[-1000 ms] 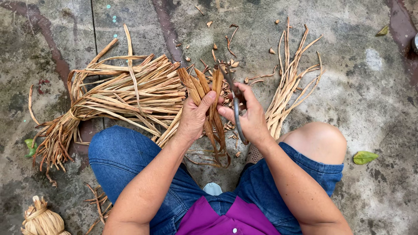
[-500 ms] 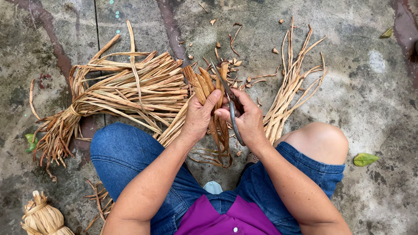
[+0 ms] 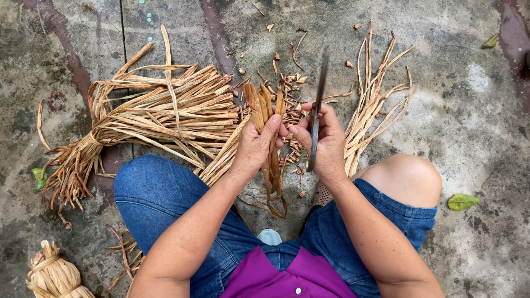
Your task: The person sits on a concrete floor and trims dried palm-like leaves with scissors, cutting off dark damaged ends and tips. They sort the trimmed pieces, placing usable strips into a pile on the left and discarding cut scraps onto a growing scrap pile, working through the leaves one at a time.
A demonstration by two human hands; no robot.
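Left hand: my left hand (image 3: 258,148) sits at the centre of the frame, fingers clenched round a small bunch of dried brown strips (image 3: 267,118), thumb pressed across the front.
Bunch: the strips stand nearly upright out of my fist, tips fanning a little toward the top of the frame, loose tails hanging down between my knees.
Right hand: my right hand (image 3: 324,144) is just right of the left, fingers wrapped tight on the handle of a dark knife (image 3: 317,110).
Knife: the blade points up the frame, thin edge on to the camera, just beside the bunch; whether it touches the strips I cannot tell.
Thumbs: the two thumbs nearly meet at mid-frame, between bunch and blade.
Big bundle: a tied sheaf of pale straw-coloured strips (image 3: 149,118) lies on the left half of the frame, its frayed end trailing to the lower left.
Loose strips: a thinner spray of long strips (image 3: 375,107) lies right of my knife hand, reaching the upper right.
Trimmings: small cut scraps (image 3: 284,83) are scattered on the concrete floor (image 3: 475,110) above my hands.
Corner: a tightly wound little bundle (image 3: 52,273) sits at lower left.
Leaf: a green leaf (image 3: 462,201) lies at right, beside my bare knee.
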